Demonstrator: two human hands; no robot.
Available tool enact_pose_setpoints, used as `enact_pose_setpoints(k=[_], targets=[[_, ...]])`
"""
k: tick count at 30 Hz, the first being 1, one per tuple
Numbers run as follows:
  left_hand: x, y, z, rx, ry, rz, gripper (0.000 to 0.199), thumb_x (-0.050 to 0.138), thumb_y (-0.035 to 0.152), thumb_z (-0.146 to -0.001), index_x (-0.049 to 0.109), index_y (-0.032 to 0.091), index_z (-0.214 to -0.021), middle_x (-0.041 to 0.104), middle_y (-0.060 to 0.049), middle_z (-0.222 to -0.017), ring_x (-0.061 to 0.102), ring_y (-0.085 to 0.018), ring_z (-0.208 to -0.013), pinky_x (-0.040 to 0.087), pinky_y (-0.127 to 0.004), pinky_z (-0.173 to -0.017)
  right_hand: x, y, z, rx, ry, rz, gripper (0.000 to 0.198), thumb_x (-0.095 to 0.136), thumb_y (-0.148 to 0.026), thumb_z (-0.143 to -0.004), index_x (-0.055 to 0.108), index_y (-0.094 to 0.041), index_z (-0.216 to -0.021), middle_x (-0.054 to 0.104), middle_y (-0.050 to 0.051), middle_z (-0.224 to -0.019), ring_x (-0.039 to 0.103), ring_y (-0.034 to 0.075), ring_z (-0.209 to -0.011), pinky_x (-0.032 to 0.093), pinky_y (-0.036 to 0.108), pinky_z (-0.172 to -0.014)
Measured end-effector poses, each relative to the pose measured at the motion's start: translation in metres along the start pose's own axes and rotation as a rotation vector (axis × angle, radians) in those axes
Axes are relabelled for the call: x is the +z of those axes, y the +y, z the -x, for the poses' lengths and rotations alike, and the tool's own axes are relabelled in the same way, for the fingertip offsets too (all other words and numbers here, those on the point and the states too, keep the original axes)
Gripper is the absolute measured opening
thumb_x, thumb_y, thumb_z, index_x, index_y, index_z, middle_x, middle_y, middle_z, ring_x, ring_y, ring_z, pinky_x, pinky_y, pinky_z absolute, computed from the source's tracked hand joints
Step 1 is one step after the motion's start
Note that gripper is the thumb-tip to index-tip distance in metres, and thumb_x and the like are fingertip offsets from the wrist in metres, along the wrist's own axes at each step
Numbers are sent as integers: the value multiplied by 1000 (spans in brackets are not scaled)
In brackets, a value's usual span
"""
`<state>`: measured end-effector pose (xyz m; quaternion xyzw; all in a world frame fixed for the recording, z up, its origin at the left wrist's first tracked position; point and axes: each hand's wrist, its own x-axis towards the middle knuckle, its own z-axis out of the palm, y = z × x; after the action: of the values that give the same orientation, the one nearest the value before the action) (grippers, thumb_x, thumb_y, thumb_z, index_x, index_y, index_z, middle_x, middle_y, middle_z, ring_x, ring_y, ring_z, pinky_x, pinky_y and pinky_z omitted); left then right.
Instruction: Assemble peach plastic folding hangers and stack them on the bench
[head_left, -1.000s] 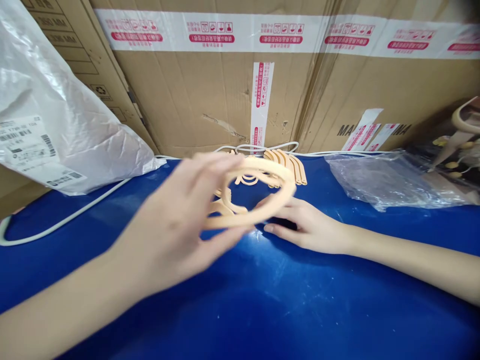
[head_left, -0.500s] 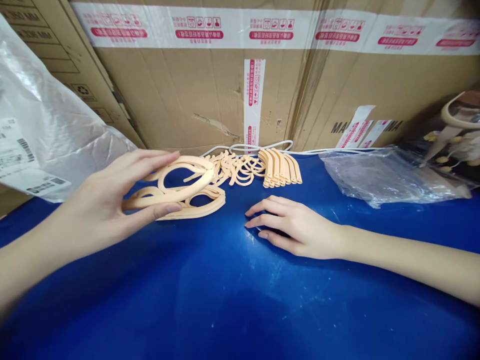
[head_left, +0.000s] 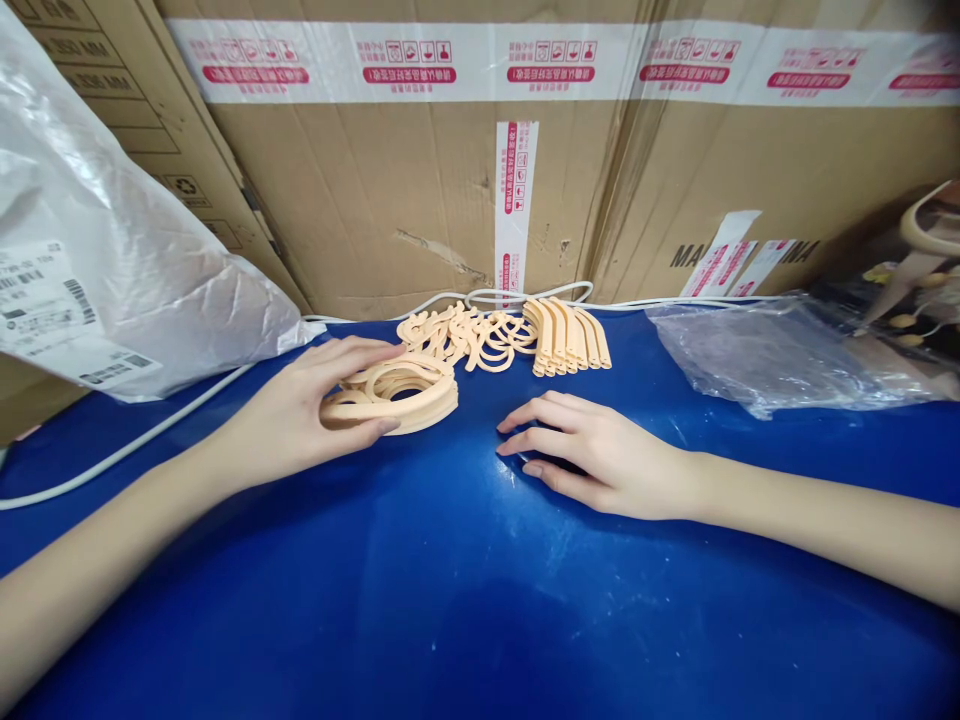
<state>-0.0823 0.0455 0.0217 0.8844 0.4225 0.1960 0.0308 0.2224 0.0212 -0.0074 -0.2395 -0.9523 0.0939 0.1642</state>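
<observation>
My left hand [head_left: 300, 415] is closed around the side of a small stack of beige plastic looped pieces that look like folded hangers [head_left: 420, 405], its thumb in front and fingers behind. The stack rests on the blue tabletop [head_left: 480, 580]. Behind it lies a loose heap of beige hooks [head_left: 491, 345]. To the right of the hooks, several curved beige hanger arms [head_left: 566, 335] are lined up side by side. My right hand [head_left: 600, 455] lies on the table in front of those arms, fingers apart and holding nothing.
Large cardboard boxes [head_left: 375, 180] with white and red tape stand along the back. A white plastic mailer bag [head_left: 150, 270] leans at the left. A white cable [head_left: 142, 440] runs along the table. Clear plastic bags [head_left: 765, 355] lie at the right.
My left hand has moved right and lowered the looped piece onto the one lying on the table; the two now sit together. My right hand has stayed put. The view has shifted slightly.
</observation>
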Motion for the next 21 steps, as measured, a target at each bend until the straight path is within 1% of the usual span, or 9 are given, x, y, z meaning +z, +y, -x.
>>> enact_pose_setpoints(k=[6, 10, 16, 21], targets=[[4, -4, -2, 6, 3, -16, 55, 56, 47, -79, 47, 25, -129, 55, -5, -126, 49, -27, -116, 38, -43, -100, -1, 0, 0, 3, 1, -2, 27, 41, -24, -94, 58, -18, -114, 55, 7, -120, 50, 18, -103, 41, 35, -93], [5, -4, -3, 7, -12, -26, 54, 55, 45, -80, 46, 27, -130, 54, -5, -126, 48, -27, -117, 37, -41, -101, -1, 0, 0, 3, -1, -5, 27, 41, -24, -94, 58, -18, -114, 55, 7, -120, 50, 18, -103, 41, 35, -93], [7, -5, -6, 15, -49, -43, 56, 55, 46, -81, 45, 20, -129, 52, -8, -125, 47, -26, -116, 36, -41, -101, -1, 0, 0, 2, 1, -6, 27, 42, -24, -94, 58, -18, -114, 55, 7, -120, 50, 17, -103, 41, 35, -93], [9, -5, -6, 11, -55, -53, 55, 54, 44, -81, 45, 20, -130, 52, -8, -127, 47, -26, -115, 36, -43, -100, -1, 1, 0, -2, 9, -4, 26, 42, -24, -94, 58, -18, -114, 55, 7, -119, 51, 17, -103, 42, 35, -93]])
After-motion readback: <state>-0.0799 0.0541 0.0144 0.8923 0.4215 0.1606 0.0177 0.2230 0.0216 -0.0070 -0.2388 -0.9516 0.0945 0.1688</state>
